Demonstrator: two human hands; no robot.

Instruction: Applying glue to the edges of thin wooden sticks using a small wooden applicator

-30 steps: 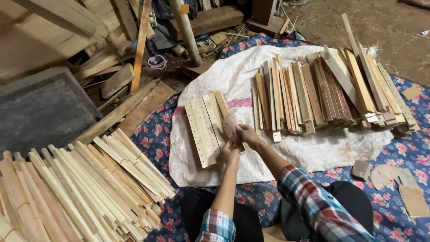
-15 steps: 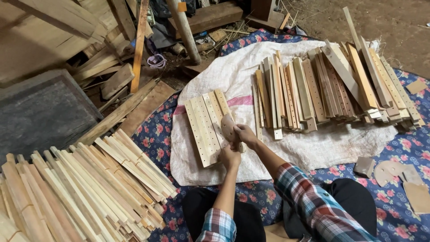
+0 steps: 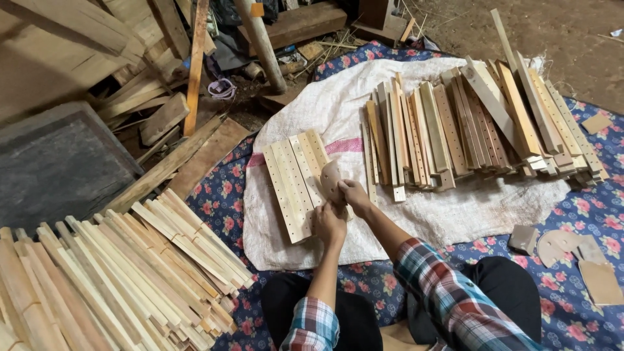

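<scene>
Both hands now meet on a small rounded wooden piece [image 3: 330, 180], lifted slightly higher above the drilled slats [image 3: 292, 179] than a second ago. The left hand [image 3: 328, 224] grasps its lower edge; the right hand [image 3: 355, 195] pinches its side. No containers show; slats lie on a white sack [image 3: 455, 208].
</scene>
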